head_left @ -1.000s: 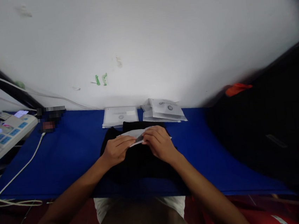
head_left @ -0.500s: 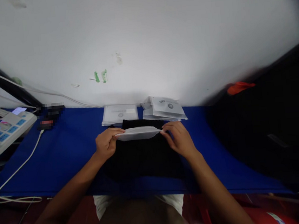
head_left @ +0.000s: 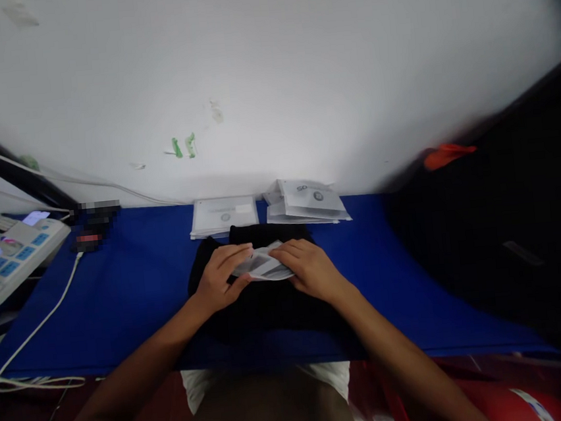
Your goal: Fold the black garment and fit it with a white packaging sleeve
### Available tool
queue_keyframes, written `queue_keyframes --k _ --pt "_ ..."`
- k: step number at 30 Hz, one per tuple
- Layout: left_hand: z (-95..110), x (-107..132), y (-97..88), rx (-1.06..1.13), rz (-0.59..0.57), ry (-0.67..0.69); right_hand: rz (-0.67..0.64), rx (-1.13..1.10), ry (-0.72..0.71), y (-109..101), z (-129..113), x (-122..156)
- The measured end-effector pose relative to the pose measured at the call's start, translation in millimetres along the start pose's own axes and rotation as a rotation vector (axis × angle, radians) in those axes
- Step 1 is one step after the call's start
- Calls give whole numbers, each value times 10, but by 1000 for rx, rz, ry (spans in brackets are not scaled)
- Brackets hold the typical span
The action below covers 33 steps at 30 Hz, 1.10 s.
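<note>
A folded black garment (head_left: pixel 264 301) lies on the blue table (head_left: pixel 135 297) in front of me. Over it I hold a thin white plastic bag (head_left: pixel 262 266), creased in the middle. My left hand (head_left: pixel 221 277) grips its left side with fingers over the top. My right hand (head_left: pixel 307 269) grips its right side, fingers curled on the film. The two hands are close together, nearly touching.
Two stacks of white packets lie by the wall: one flat (head_left: pixel 222 216), one fanned (head_left: pixel 308 201). A white power strip (head_left: pixel 7 256) with cables (head_left: pixel 38 323) sits at the left. A dark bulky mass (head_left: pixel 501 235) with an orange scrap (head_left: pixel 446 153) fills the right.
Half a second ago my hands were apart, stretching the bag flat by its ends. They have now come together at the middle and the bag is folded and crumpled between them.
</note>
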<state>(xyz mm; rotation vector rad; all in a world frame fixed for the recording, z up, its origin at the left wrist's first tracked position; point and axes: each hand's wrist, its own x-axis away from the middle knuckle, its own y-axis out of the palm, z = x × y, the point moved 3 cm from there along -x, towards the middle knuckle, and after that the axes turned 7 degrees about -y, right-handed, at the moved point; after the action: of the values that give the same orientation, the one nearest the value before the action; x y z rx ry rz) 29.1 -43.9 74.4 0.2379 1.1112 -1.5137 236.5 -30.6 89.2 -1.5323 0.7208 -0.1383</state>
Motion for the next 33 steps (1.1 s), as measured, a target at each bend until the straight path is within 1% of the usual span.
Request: queue_keyframes --k 2,4,6,9,11,14,19,22,24,27,29,31,33 --pt "-54 -7 -12 -55 -8 -68 44 -5 2 -75 26 36" --pt "-106 1 13 -96 -63 -152 84 -8 18 -155 55 80" --pt "-151 29 79 -127 -183 -229 101 9 34 -217 80 128" --pt "-211 109 206 -160 -391 -307 82 59 53 -253 112 209" --pt "-247 162 264 -172 -465 -324 56 78 69 -250 132 265" --pt "-292 220 306 -198 -521 -301 49 77 98 -246 160 342" --pt "-325 298 345 -336 -680 -245 150 102 130 -314 201 420" --pt "-328 322 352 -356 -701 -232 206 183 155 -370 270 431" --pt "-333 327 352 -355 -704 -228 238 256 210 -393 381 413" --pt "-347 317 345 -353 -700 -231 287 365 335 -376 654 337" --pt "-353 301 338 -344 -691 -230 296 416 406 -312 867 259" --pt "-354 285 332 -331 -683 -227 229 433 436 -195 1058 176" --pt "-353 273 328 -324 -680 -228 127 423 444 -53 1194 118"
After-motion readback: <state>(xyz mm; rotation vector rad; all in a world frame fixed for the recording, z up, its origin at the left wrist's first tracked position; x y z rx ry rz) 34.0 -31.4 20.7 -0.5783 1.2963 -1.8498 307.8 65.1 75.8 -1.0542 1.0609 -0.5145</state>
